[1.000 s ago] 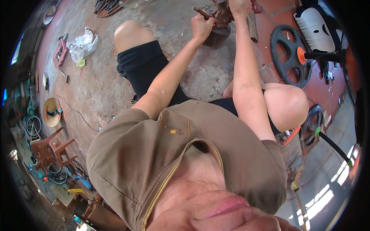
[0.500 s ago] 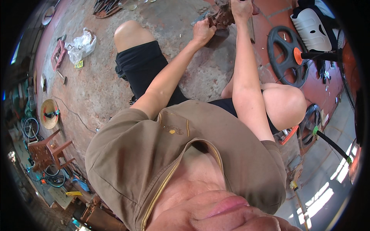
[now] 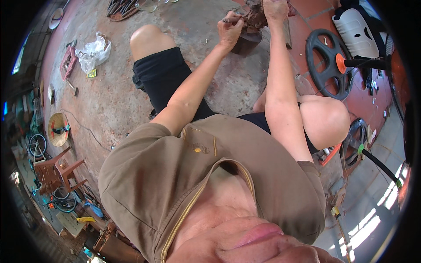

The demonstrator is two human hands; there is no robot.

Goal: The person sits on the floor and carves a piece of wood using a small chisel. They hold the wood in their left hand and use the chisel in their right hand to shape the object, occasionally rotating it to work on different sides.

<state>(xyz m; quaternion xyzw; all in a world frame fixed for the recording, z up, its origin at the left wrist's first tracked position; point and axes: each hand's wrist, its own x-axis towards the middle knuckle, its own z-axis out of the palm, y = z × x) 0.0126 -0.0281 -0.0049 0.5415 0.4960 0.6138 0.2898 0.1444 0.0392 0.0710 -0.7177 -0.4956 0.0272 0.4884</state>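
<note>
Ahead of my bent knees, at the top of the view, a dark brown carving [image 3: 254,15], apparently wood, stands on a block-like base [image 3: 246,43]. My left hand [image 3: 230,31] is closed at its left side, with a slim brown stick-like tool [image 3: 232,19] between the fingers. The tool's working tip is hard to make out against the carving. My right hand [image 3: 276,12] is closed at the carving's upper right and seems to grip it. Its fingertips are partly hidden at the picture's top edge.
Slim dark tools [image 3: 123,9] lie bunched at the upper left. Leftward are a plastic bag [image 3: 94,52], a pink basket [image 3: 68,62], a straw hat [image 3: 58,129] and a brown chair [image 3: 61,168]. On my right stand a black wheel-shaped fan base [image 3: 313,65] and a white plastic piece [image 3: 357,33].
My left hand has shifted slightly up and left and turned, so the brown stick-like tool now shows in it. A greyish patch beside the carving no longer shows. My right hand stays nearly in place.
</note>
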